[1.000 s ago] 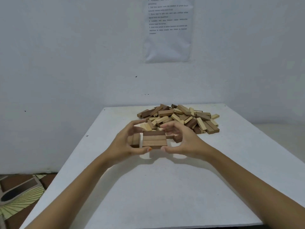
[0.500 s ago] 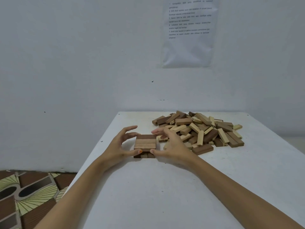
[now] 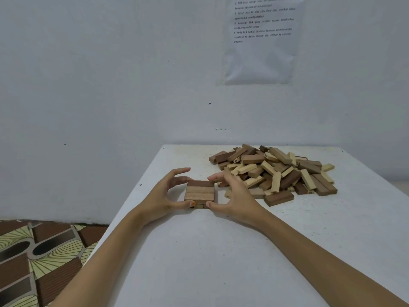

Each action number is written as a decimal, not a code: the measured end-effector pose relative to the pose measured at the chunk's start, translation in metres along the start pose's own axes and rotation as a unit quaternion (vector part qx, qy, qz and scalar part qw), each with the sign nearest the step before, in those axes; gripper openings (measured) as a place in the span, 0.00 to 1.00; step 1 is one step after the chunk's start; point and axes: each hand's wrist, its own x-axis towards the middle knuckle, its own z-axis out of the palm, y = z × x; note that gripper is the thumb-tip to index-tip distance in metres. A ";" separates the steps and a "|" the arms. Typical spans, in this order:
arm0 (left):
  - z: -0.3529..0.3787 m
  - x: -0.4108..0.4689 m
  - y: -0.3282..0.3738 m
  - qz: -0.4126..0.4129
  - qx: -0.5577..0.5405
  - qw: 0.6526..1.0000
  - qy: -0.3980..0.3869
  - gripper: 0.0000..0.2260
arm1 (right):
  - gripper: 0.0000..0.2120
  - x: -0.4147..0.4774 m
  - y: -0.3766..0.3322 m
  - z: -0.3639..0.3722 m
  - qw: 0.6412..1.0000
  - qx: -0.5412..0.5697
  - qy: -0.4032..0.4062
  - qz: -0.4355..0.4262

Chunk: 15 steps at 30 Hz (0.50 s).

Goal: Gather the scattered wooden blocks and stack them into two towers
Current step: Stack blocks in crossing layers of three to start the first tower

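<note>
The little stack (image 3: 200,192) of brown blocks sits on the white surface (image 3: 221,262), near its left edge; the left hand (image 3: 162,197) and the right hand (image 3: 238,200) curl round its sides, thumbs touching its front; the big pile (image 3: 276,171) of loose blocks lies just to its right.

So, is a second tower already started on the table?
No: only one low stack stands between the left hand and right hand; all other blocks lie in a loose pile to its right.

white table (image 3: 221,262) against pale wall (image 3: 110,74), taped printed sheet (image 3: 261,41), perhaps patterned vinyl floor (image 3: 33,262)
</note>
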 end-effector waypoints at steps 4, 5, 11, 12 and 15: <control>-0.001 0.000 -0.001 -0.008 -0.002 1.000 -0.004 0.35 | 0.25 0.000 0.000 0.000 1.000 -0.006 -0.004 0.001; -0.001 0.000 -0.001 -0.009 -0.003 1.000 -0.005 0.35 | 0.25 -0.001 -0.001 0.000 1.000 -0.008 -0.005 -0.001; -0.003 0.000 -0.003 -0.020 0.011 1.000 -0.017 0.36 | 0.27 -0.003 -0.004 -0.002 1.000 -0.015 -0.015 0.010; -0.004 -0.001 -0.003 -0.027 0.017 0.999 -0.022 0.37 | 0.29 -0.005 -0.005 -0.003 1.000 -0.013 -0.023 0.017; -0.007 -0.006 -0.001 -0.053 0.031 0.998 -0.028 0.41 | 0.33 -0.013 -0.012 -0.008 0.999 -0.031 -0.035 0.018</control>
